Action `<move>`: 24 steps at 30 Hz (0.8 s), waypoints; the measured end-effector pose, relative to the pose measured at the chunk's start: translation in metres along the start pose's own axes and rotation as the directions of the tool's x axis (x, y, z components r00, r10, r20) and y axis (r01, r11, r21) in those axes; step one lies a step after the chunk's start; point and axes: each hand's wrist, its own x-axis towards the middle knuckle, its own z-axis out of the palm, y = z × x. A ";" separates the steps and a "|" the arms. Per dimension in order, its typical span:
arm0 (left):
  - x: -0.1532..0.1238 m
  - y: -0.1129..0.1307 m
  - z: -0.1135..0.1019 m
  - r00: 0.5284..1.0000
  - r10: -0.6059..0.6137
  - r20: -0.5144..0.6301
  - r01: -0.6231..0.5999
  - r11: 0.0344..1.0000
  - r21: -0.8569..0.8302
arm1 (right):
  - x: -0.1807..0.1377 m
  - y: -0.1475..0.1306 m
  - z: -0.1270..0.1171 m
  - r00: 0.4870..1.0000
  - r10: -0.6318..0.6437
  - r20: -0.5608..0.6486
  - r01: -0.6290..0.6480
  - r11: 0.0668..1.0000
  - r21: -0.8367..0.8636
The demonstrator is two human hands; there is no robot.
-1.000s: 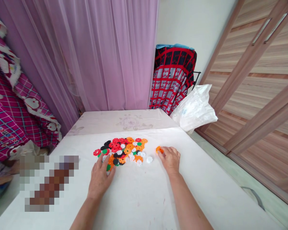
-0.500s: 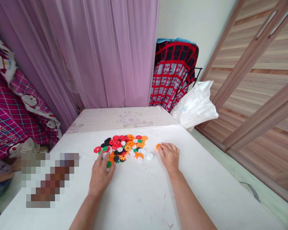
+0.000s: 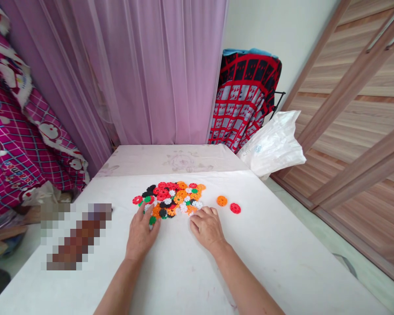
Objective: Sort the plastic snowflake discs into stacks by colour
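A heap of small flower-shaped plastic discs (image 3: 170, 199), red, orange, black, white and green, lies on the white table (image 3: 190, 271). My left hand (image 3: 141, 234) rests flat at the heap's near left edge, fingers stretched onto a green and a white disc. At the heap's near right edge my right hand (image 3: 207, 227) has its fingers curled down onto the white discs; whether it grips one is hidden. To the right of the heap, apart from it, an orange disc (image 3: 222, 201) and a red disc (image 3: 235, 208) lie on their own.
A white plastic bag (image 3: 274, 144) sits off the table's far right corner, below a red checked cloth (image 3: 246, 98). Purple curtains (image 3: 144, 70) hang behind. Pink patterned bedding (image 3: 16, 131) lies at the left. Wooden wardrobe doors (image 3: 357, 122) stand at the right.
My right hand has left the orange disc and moved left to the heap's near edge. A red disc now lies beside the orange one. My left hand has hardly moved.
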 end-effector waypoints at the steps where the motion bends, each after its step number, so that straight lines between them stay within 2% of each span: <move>1: 0.000 0.000 0.000 1.000 0.001 0.003 -0.001 1.000 0.005 | 0.000 -0.003 0.002 1.000 -0.023 0.012 0.023 1.000 0.016; 6: 0.001 0.002 -0.002 1.000 -0.001 0.008 0.000 1.000 0.018 | 0.004 -0.008 0.005 0.994 -0.109 -0.005 0.109 0.990 0.087; 11: 0.001 0.002 -0.001 0.999 -0.011 0.044 0.009 0.999 0.039 | 0.003 0.013 -0.005 0.989 0.088 -0.121 -0.087 0.996 0.012; 14: 0.001 0.002 -0.001 0.999 -0.011 0.043 0.009 0.999 0.032 | 0.001 0.019 -0.009 0.989 0.131 -0.063 -0.133 0.990 -0.041; 19: 0.000 0.004 -0.002 0.999 -0.023 0.043 0.022 1.000 0.019 | 0.003 0.009 -0.007 0.985 0.159 0.066 -0.156 0.986 -0.058; 24: 0.001 0.004 -0.002 0.999 -0.023 0.046 0.022 1.000 0.016 | 0.004 0.000 0.000 0.984 0.157 0.088 -0.153 0.987 -0.053</move>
